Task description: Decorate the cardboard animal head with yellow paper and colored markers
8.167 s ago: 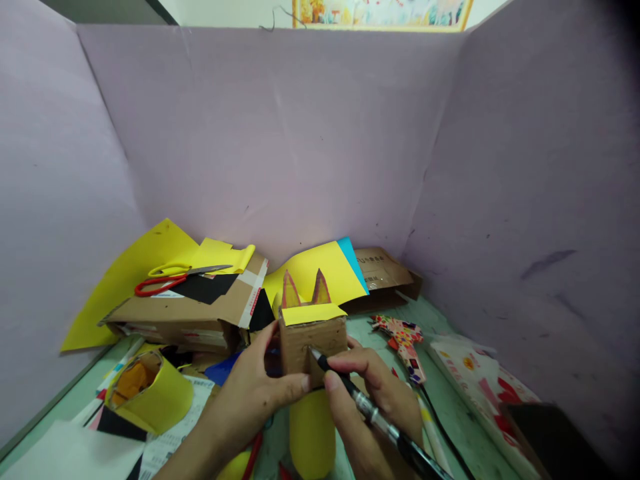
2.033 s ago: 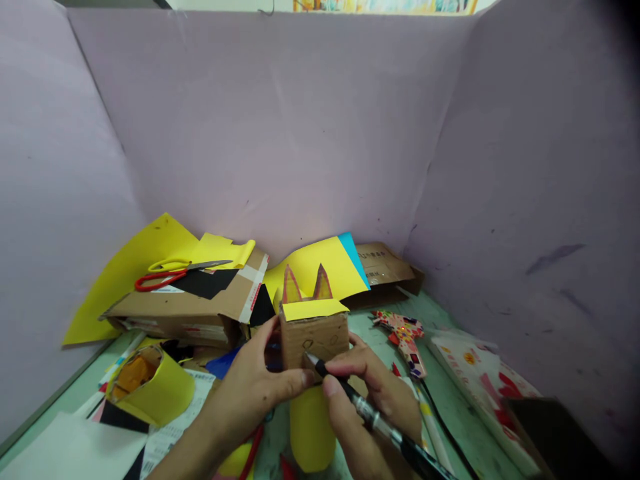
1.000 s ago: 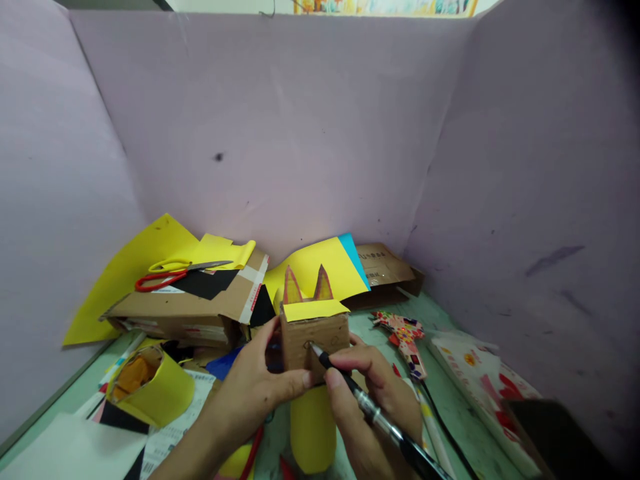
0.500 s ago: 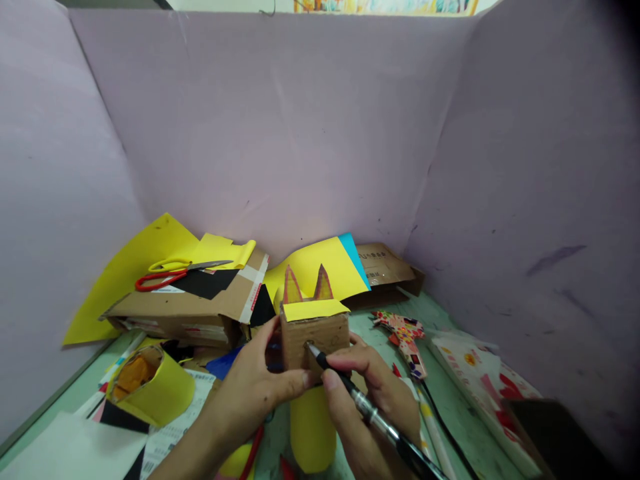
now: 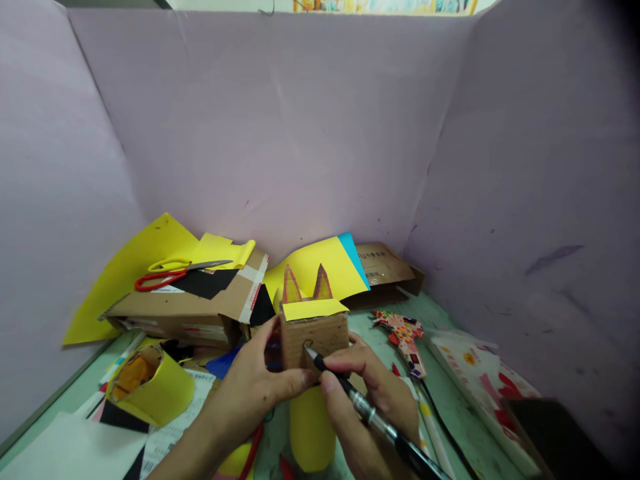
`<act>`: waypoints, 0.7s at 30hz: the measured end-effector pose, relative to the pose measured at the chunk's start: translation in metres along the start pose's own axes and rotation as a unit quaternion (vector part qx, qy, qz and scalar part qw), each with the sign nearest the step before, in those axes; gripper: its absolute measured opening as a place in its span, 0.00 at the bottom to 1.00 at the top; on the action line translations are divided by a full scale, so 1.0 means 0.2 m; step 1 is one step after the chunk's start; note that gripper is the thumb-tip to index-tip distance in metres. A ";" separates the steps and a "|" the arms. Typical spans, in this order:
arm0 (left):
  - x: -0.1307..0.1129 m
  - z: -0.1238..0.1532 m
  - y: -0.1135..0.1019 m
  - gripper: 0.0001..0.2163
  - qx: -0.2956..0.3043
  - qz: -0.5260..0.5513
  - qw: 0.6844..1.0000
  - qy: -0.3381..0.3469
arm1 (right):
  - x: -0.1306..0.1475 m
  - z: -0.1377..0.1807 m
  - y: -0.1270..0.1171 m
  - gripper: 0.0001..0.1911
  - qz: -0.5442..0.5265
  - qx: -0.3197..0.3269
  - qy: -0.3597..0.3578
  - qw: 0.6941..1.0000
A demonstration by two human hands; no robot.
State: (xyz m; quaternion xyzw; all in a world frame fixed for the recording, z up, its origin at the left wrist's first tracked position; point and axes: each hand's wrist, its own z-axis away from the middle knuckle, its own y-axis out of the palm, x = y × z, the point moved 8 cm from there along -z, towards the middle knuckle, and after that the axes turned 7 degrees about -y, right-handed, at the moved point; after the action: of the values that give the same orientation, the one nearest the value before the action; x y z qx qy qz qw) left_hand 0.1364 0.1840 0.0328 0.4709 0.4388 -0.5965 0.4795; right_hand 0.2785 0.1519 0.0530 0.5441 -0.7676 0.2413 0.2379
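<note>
Purple boards [image 5: 310, 127] wall in the desk [image 5: 450, 413] at the back and on both sides. Against the back board, on the left, a big yellow sheet [image 5: 125, 273] leans behind a flat carton [image 5: 195, 307], and red-handled scissors [image 5: 175, 273] lie on top of that carton with black paper under them. A second yellow sheet [image 5: 320, 267] with a blue edge stands behind the middle, and a smaller brown carton [image 5: 385, 270] lies to its right. At lower left a yellow paper ring [image 5: 150, 390] rests on loose papers. To the right, a patterned glue gun [image 5: 405, 340] lies on the desk, near a printed packet [image 5: 480, 380].

In the middle the left hand [image 5: 250, 393] holds a small cardboard box [image 5: 313, 333]. The thumb presses along the box's lower front edge and the fingers wrap its left side, so the box sits pinched at the top of the grip, above the palm. The box has a yellow paper top and two pointed ears [image 5: 305, 285] standing up at the back. A yellow tube [image 5: 313, 433] hangs below it, between the two hands.

The right hand [image 5: 370, 400] is closed around a black pen [image 5: 370, 417], thumb and fingers pinching the barrel near the tip. The tip touches the box's front face, beside a small drawn mark. The pen slants down to the lower right.
</note>
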 end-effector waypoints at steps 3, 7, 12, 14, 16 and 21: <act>0.01 0.00 0.00 0.29 0.002 0.001 1.000 0.000 | 0.00 0.00 0.00 0.05 0.005 0.008 0.000 1.000; 0.01 0.00 -0.01 0.31 -0.003 0.004 1.000 0.001 | 0.00 -0.01 -0.01 0.05 0.013 0.022 0.004 1.000; 0.02 -0.01 -0.01 0.32 0.004 0.023 1.000 0.004 | -0.01 -0.02 -0.02 0.06 0.012 0.035 0.006 0.999; 0.02 -0.01 -0.01 0.32 0.008 0.027 1.000 0.005 | -0.02 -0.01 -0.01 0.06 0.017 0.041 0.006 0.999; 0.02 -0.01 0.00 0.32 0.012 0.035 0.999 0.006 | -0.02 -0.01 -0.01 0.06 0.023 0.043 0.005 0.999; 0.02 0.00 0.00 0.31 0.017 0.038 0.999 0.005 | -0.03 0.00 -0.02 0.06 0.042 0.021 0.016 0.999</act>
State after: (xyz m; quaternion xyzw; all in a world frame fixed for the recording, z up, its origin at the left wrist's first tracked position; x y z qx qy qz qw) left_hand 0.1367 0.1842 0.0296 0.4986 0.4126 -0.5829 0.4913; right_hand 0.2847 0.1551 0.0487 0.5125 -0.7805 0.2754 0.2286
